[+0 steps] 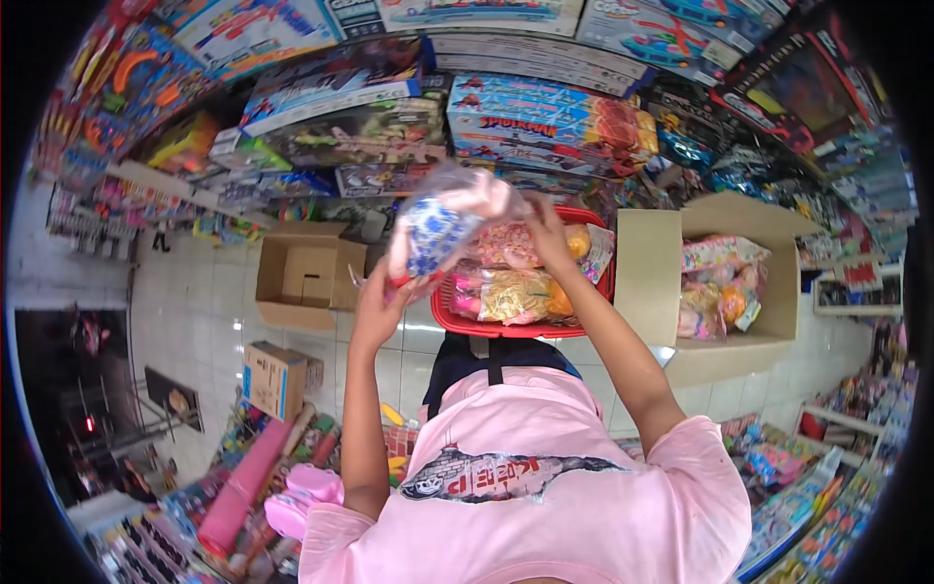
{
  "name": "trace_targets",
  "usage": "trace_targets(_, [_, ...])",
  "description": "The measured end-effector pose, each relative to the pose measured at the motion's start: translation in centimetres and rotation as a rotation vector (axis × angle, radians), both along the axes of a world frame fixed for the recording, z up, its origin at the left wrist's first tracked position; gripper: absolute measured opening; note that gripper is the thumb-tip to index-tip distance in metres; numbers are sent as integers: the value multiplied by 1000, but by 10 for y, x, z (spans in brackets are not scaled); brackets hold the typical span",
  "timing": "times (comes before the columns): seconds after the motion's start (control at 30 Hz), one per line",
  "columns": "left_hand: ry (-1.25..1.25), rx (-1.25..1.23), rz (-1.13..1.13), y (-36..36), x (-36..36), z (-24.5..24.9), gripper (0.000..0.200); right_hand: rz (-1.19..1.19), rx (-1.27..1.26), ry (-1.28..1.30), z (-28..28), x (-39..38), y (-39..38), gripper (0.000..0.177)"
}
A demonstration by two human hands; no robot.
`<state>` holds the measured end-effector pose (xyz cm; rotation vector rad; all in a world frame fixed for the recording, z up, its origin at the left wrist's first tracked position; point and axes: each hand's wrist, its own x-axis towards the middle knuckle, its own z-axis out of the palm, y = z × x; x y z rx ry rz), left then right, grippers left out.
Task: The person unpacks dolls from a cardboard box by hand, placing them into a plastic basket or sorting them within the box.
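Observation:
A doll in a clear plastic bag, with a blue-and-white patterned outfit, is held tilted above the left part of a red basket; motion blurs it. My left hand is closed on its lower left end. At its upper right end, my right hand has its fingers closed on the plastic. Inside the basket lie more bagged dolls: one with golden clothing and one in a pink print. The held bag hides the basket's left rear corner.
To the right stands an open cardboard box with bagged dolls inside. An open cardboard box sits left on the tiled floor, with a smaller carton nearer me. Shelves of boxed toys rise ahead.

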<state>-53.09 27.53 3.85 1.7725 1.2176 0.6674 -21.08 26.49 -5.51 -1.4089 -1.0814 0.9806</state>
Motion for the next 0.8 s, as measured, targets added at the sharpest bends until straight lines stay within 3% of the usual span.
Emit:
trace_targets(0.03, [202, 95, -98, 9, 10, 12, 56, -222, 99, 5, 27, 2, -10, 40])
trace_targets(0.07, [94, 90, -188, 19, 20, 14, 61, -254, 100, -6, 53, 3, -22, 40])
trace_targets(0.17, [276, 97, -445, 35, 43, 20, 59, -375, 239, 133, 88, 1, -62, 47])
trace_targets(0.23, [222, 111, -556, 42, 59, 17, 50, -429, 170, -362, 90, -4, -85, 57])
trace_targets(0.27, [231, 31, -672, 46, 69, 13, 47, -485, 117, -801, 91, -11, -92, 59])
trace_targets(0.3, [243, -51, -790, 48, 77, 9, 43, -510, 103, -817, 88, -20, -100, 59])
trace_targets(0.33, [124, 98, -814, 46, 84, -12, 38, -578, -20, -940, 81, -30, -108, 59])
trace_targets(0.37, [119, 73, -854, 45, 93, -33, 40, -646, -148, -1060, 73, -38, -114, 59])
trace_targets(0.43, [207, 91, -928, 43, 109, -50, 41, -675, -230, -1031, 57, -51, -124, 57])
trace_targets(0.47, [192, 195, -944, 39, 114, -85, 45, -638, -305, -1083, 49, -56, -129, 60])
trace_targets(0.5, [180, 197, -969, 33, 119, -88, 45, -596, -379, -1131, 41, -61, -133, 63])
trace_targets(0.57, [238, 510, -815, 20, 128, -89, 47, -550, -510, -1092, 13, -69, -144, 66])
trace_targets(0.63, [276, 556, -849, 12, 132, -110, 48, -397, -640, -1097, -36, -76, -157, 70])
trace_targets(0.7, [291, 500, -809, 5, 135, -111, 46, -426, -667, -1036, -43, -82, -158, 71])
trace_targets(0.8, [292, 623, -754, -2, 138, -113, 44, -425, -659, -1110, -47, -82, -158, 70])
